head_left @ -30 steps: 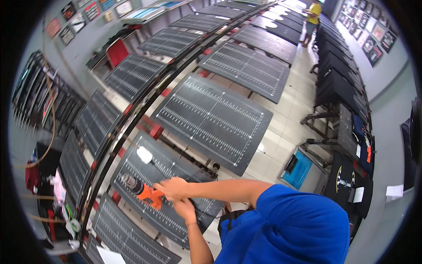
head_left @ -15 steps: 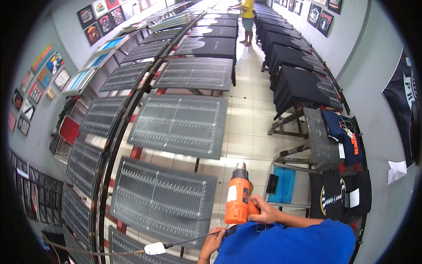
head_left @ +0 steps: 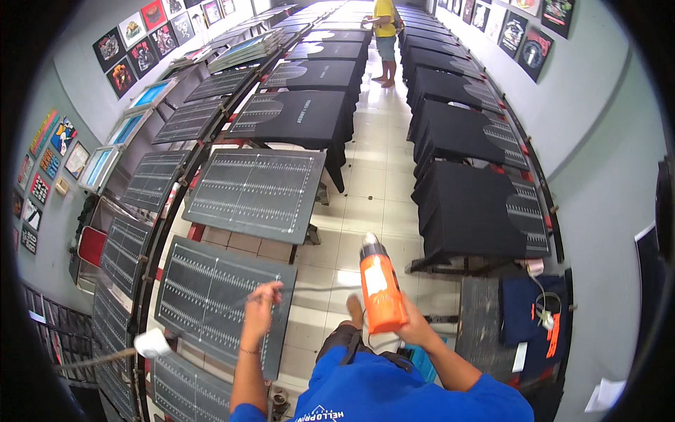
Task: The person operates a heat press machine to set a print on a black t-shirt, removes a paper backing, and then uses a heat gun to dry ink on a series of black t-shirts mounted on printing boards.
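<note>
There is one heat gun (head_left: 380,292), one dark cord (head_left: 320,288), one white block on a thicker cable (head_left: 152,343), and two bare hands at work. The heat gun has a rounded orange body with a whitish patch on top, a dark collar and a pale metallic nozzle; it is held up over the aisle in front of the person's body, nozzle pointing away and slightly to the left. The right hand (head_left: 416,329) grasps it, though the gun's body hides most of the fingers and the handle. The left hand (head_left: 261,309) is raised above a dark grey surface (head_left: 176,316), slightly blurred, its fingers closed on the cord, which stretches toward the gun. That surface is a flat board with rows of fine white marks and a cross line; two more bare boards like it are near, one beyond and one partly visible below. Across the pale tiled floor (head_left: 369,183), black garments (head_left: 457,211) drape a row of tables. Farther off stands one other person (head_left: 384,27) in a yellow top. At left are one red chair (head_left: 91,245) and three blue-meshed frames (head_left: 98,167), and prints hang on the grey walls (head_left: 594,155)
</note>
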Action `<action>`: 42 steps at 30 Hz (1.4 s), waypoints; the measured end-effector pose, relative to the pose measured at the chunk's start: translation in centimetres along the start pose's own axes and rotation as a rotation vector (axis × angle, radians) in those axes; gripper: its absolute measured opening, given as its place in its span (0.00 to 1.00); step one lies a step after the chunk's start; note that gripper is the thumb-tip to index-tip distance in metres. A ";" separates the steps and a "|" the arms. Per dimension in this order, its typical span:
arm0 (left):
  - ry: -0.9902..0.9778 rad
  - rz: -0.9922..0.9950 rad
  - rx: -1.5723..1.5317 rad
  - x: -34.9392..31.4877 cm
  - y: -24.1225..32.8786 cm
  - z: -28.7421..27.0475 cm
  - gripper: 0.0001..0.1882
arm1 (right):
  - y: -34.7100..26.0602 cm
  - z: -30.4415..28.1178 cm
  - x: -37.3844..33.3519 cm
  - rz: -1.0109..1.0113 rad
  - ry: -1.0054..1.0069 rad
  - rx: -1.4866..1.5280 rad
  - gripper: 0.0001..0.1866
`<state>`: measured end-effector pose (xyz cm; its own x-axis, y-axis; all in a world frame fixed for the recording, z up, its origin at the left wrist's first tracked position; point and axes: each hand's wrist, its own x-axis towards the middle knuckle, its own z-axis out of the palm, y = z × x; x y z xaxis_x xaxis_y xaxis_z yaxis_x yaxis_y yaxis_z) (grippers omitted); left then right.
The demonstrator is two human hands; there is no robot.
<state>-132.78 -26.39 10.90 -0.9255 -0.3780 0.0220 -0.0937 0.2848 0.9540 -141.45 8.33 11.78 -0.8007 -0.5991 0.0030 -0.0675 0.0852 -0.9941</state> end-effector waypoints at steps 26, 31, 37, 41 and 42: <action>0.629 -0.561 0.150 55.5 -8.0 23.1 0.21 | -1.7 -23.7 89.3 0.323 -0.929 -0.209 0.25; 1.280 -0.847 0.064 56.7 -6.8 27.8 0.22 | -1.8 -19.9 98.1 0.374 -1.176 -0.337 0.22; 1.753 -0.920 0.312 57.1 -9.1 29.3 0.22 | -1.6 -15.6 101.6 0.342 -1.323 -0.485 0.22; 1.855 -1.026 0.366 58.1 -10.7 27.9 0.21 | -2.1 -14.5 103.2 0.315 -1.391 -0.575 0.21; 1.870 -1.026 0.461 58.2 -11.9 28.0 0.21 | -2.2 -14.4 102.7 0.275 -1.385 -0.592 0.21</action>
<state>-195.80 -27.14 -7.56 0.7904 -0.5939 0.1504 -0.5055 -0.4935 0.7078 -232.13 -41.93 15.86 0.3171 -0.7319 -0.6031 -0.5040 0.4086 -0.7609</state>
